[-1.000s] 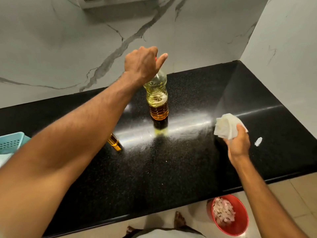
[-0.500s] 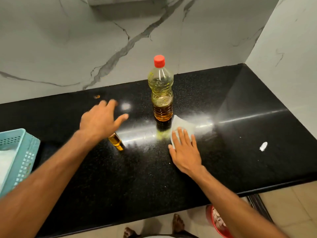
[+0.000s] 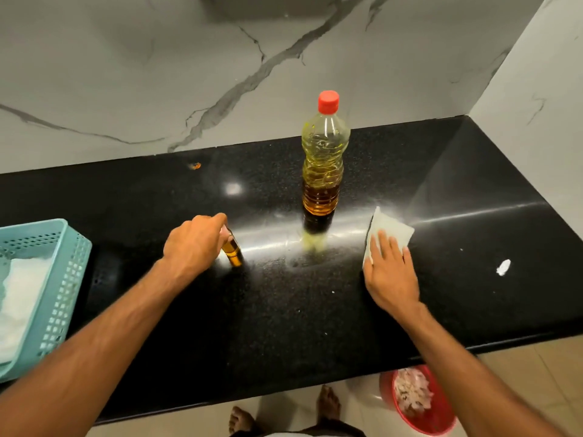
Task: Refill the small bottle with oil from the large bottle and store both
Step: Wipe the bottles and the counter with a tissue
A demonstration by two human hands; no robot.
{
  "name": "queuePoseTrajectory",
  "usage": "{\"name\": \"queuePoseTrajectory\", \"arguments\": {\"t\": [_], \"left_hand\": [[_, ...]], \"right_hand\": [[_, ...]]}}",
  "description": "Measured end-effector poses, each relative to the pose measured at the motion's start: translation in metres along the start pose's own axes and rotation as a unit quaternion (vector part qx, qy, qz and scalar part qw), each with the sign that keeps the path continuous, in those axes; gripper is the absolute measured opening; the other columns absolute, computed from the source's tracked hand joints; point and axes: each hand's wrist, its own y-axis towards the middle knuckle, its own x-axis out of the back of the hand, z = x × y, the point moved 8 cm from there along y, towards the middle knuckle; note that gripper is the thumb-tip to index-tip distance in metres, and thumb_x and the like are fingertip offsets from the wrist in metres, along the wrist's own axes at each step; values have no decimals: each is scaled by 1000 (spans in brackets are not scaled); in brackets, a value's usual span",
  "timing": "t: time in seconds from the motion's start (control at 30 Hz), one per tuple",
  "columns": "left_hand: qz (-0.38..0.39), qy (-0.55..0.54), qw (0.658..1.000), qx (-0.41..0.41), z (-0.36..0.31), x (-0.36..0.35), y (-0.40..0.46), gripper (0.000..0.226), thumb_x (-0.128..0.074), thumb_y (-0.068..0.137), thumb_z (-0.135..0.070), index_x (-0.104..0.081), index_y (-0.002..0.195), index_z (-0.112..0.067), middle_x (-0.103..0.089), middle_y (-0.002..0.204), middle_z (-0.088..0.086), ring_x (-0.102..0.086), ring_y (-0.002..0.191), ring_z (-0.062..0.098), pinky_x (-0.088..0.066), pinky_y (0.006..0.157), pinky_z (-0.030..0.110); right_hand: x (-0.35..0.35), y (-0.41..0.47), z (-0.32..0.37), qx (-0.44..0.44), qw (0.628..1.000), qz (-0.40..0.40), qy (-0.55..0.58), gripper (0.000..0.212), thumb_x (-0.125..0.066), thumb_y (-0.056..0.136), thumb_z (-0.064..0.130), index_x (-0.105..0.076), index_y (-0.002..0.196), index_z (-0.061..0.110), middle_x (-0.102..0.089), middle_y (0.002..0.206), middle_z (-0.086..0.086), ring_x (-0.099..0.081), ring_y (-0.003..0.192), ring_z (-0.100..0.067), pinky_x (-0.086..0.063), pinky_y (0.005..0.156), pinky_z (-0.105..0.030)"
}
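Note:
The large oil bottle [image 3: 324,159] stands upright on the black counter [image 3: 284,310], red cap on, oil filling its lower part. The small bottle [image 3: 232,251], amber with oil, stands left of it. My left hand [image 3: 195,244] is closed around the small bottle's top, hiding its cap. My right hand [image 3: 389,272] lies flat, fingers spread, pressing a white tissue [image 3: 389,230] onto the counter to the right of the large bottle.
A light blue basket [image 3: 60,279] holding white cloth sits at the counter's left edge. A white scrap [image 3: 503,267] lies at the right. A red bin [image 3: 419,402] with waste stands on the floor below. Marble walls close the back and right.
My left hand left the large bottle's cap, came down and closed on the small bottle. My right hand brought the tissue onto the counter, then slid it right, from in front of the large bottle.

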Motion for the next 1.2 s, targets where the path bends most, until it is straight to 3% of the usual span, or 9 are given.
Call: {"name": "queuePoseTrajectory", "arguments": {"t": [0.1, 0.27, 0.53, 0.6, 0.73, 0.83, 0.9, 1.03, 1.2], "left_hand": [[-4, -16, 1000, 7, 5, 8, 6, 17, -50, 96, -31, -56, 102, -16, -63, 96, 10, -55, 76, 30, -39, 62, 36], [-15, -60, 998, 20, 14, 32, 18, 20, -54, 95, -34, -58, 100, -15, -64, 93, 10, -56, 76, 27, -43, 63, 37], [-82, -59, 995, -11, 11, 77, 30, 24, -57, 93, -40, -57, 103, -18, -60, 91, 8, -56, 79, 29, -41, 64, 38], [-96, -45, 994, -16, 10, 88, 34, 27, -58, 92, -40, -57, 106, -17, -59, 94, 9, -55, 81, 29, -40, 65, 39], [-97, -30, 995, -24, 14, 95, 44, 30, -58, 93, -40, -56, 107, -14, -60, 94, 10, -57, 83, 30, -45, 68, 41], [-76, -30, 997, -14, 21, 85, 49, 28, -57, 94, -40, -57, 107, -15, -62, 95, 10, -59, 84, 30, -47, 70, 41], [-60, -25, 998, -3, 28, 71, 49, 28, -56, 94, -40, -57, 106, -15, -63, 99, 11, -61, 87, 31, -47, 71, 41], [-24, -36, 999, 13, 35, 39, 46, 24, -55, 95, -38, -58, 102, -15, -63, 101, 9, -61, 91, 33, -45, 71, 40], [7, -46, 999, -5, 24, 5, 38, 20, -56, 94, -37, -55, 98, -17, -64, 96, 9, -61, 83, 30, -51, 73, 42]], "right_hand": [[0, 14, 47, 30, 999, 3, 33, 58, -26, 99, 33, -20, 152, 8, -15, 159, -18, -18, 146, -35, -17, 117, -49], [-20, -75, 175, 202, 975, 13, 85, 60, -37, 90, 36, -44, 143, 9, -38, 151, -15, -37, 139, -33, -36, 110, -49], [-6, 39, 213, 129, 988, 11, 89, 58, -27, 99, 36, -22, 152, 12, -14, 160, -14, -12, 148, -33, -13, 117, -49], [-10, 45, 264, 170, 982, 29, 79, 59, -27, 99, 37, -21, 152, 12, -12, 160, -16, -10, 148, -34, -11, 117, -49], [-36, -40, 357, 311, 946, 50, 74, 64, -23, 88, 42, -42, 144, 15, -33, 154, -14, -29, 143, -34, -24, 114, -48], [-35, -88, 329, 339, 935, 43, 93, 56, -39, 87, 43, -51, 137, 21, -44, 149, -6, -41, 137, -26, -36, 109, -43], [-25, -74, 275, 280, 957, 2, 78, 57, -41, 84, 42, -55, 135, 21, -48, 146, -6, -47, 132, -27, -43, 104, -46], [-14, -44, 177, 155, 986, 5, 57, 60, -25, 95, 38, -31, 149, 14, -25, 158, -9, -23, 145, -31, -24, 117, -47], [-31, -116, 174, 257, 965, 3, 44, 57, -36, 96, 40, -30, 149, 20, -28, 157, -4, -26, 144, -25, -21, 113, -40]]}}
